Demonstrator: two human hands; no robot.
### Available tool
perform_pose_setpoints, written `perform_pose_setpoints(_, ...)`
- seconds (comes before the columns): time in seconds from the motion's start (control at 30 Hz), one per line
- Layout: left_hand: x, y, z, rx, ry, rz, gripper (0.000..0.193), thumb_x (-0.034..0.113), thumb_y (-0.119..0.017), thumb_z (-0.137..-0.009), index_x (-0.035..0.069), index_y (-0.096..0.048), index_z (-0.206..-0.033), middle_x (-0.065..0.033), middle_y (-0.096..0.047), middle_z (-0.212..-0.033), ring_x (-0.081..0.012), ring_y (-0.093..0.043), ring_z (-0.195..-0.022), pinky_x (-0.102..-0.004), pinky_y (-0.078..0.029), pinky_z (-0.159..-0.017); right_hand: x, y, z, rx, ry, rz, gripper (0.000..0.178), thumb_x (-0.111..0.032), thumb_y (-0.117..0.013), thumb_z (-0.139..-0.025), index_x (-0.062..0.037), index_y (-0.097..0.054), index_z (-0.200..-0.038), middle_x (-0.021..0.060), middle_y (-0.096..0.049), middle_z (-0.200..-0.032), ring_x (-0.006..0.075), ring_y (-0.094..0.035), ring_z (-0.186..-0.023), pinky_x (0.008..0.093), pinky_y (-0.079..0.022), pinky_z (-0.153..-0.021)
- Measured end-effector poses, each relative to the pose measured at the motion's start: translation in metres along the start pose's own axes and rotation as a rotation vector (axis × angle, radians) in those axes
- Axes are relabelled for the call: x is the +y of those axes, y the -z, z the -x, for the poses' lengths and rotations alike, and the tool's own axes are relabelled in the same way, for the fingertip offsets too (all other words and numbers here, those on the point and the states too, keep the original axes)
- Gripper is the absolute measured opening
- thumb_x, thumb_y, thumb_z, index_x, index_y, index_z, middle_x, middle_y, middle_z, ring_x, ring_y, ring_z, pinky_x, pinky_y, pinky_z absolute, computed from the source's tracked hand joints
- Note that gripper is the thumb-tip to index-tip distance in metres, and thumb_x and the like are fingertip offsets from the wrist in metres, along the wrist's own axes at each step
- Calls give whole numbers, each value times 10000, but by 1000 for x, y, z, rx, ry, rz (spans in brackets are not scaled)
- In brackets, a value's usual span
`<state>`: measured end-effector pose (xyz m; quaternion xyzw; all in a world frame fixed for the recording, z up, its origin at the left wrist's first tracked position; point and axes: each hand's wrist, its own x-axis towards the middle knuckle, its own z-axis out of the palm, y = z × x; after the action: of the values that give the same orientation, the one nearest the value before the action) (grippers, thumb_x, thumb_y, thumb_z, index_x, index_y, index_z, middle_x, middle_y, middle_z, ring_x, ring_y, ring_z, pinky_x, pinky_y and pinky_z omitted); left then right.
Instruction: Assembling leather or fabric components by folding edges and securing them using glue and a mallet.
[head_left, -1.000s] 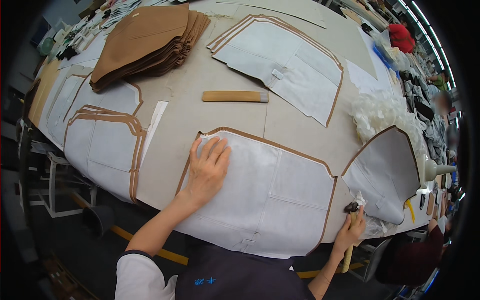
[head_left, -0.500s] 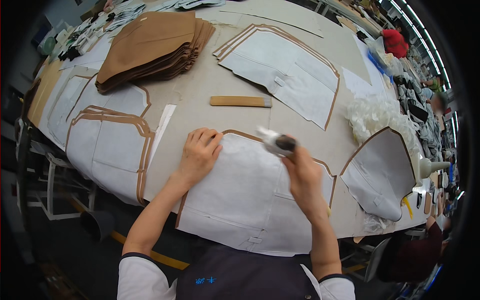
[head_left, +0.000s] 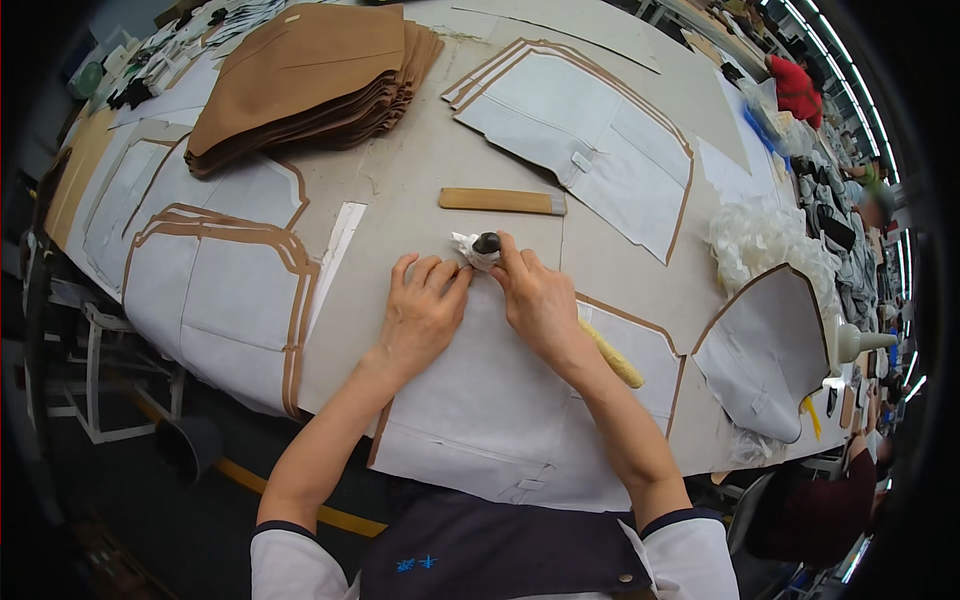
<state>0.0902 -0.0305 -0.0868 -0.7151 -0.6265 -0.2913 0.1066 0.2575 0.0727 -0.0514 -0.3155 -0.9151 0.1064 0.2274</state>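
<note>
A white-backed panel with a brown edge (head_left: 460,400) lies before me on the table. On its far edge rests my left hand (head_left: 425,310), fingers stretched and slightly apart, pressing the material. My right hand (head_left: 540,305) grips a hammer (head_left: 610,355) whose yellow handle runs back under my forearm. Its dark, round-faced head, wrapped in white material, is at the panel's far edge, close to my left fingertips. Whether the head touches the panel is hard to tell. My hands cover part of that edge.
A brown-and-grey strip (head_left: 500,201) lies beyond my hands. Similar panels lie at left (head_left: 225,290) and far right (head_left: 590,140). A stack of brown pieces (head_left: 300,80) stands far left. At right are a curved panel (head_left: 765,350), crumpled white plastic (head_left: 770,240) and a white bottle (head_left: 855,340).
The hammer has moved left from the panel's middle to beside my left fingertips. My left hand still rests at the far edge. The whole view has shifted slightly.
</note>
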Motion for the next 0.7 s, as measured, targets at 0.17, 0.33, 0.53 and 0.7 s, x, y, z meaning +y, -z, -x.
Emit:
perform_pose_setpoints(0.17, 0, 3, 1, -14, 35, 42, 356, 91, -767, -853, 39, -710, -1201, -67, -640, -1171, -266, -577, -1209, -540, -345, -1151, -3, 8, -7, -40, -22, -5, 454, -171, -667, -1011, -4, -555, -1418, 145, -657, -860, 336, -673, -640, 433, -535, -549)
perform_pose_setpoints(0.33, 2, 6, -3, 37, 41, 41, 324, 100, -785, -841, 44, -723, -1155, -50, -662, -1153, -269, -579, -1246, -583, -288, -1186, -7, -8, 0, 2, 52, 53, 455, -138, -676, -1006, -42, -550, -1433, 108, -627, -850, 309, -659, -665, 430, -509, -559)
perform_pose_setpoints(0.53, 4, 5, -1, 28, 41, 12, 295, 114, -769, -857, 37, -717, -1137, -57, -659, -1137, -251, -581, -1231, -612, -270, -1195, -8, 7, -2, 18, 61, 13, 469, -143, -669, -990, 22, -544, -1412, 144, -642, -854, 299, -700, -688, 413, -536, -562)
perform_pose_setpoints(0.7, 4, 2, 0, -39, 50, -11, 408, 84, -757, -856, 46, -700, -1258, -70, -609, -1190, -258, -558, -1240, -611, -246, -1206, 1, 8, -2, -96, 24, 17, 459, -145, -669, -993, 21, -549, -1403, 147, -645, -862, 313, -693, -676, 420, -534, -561)
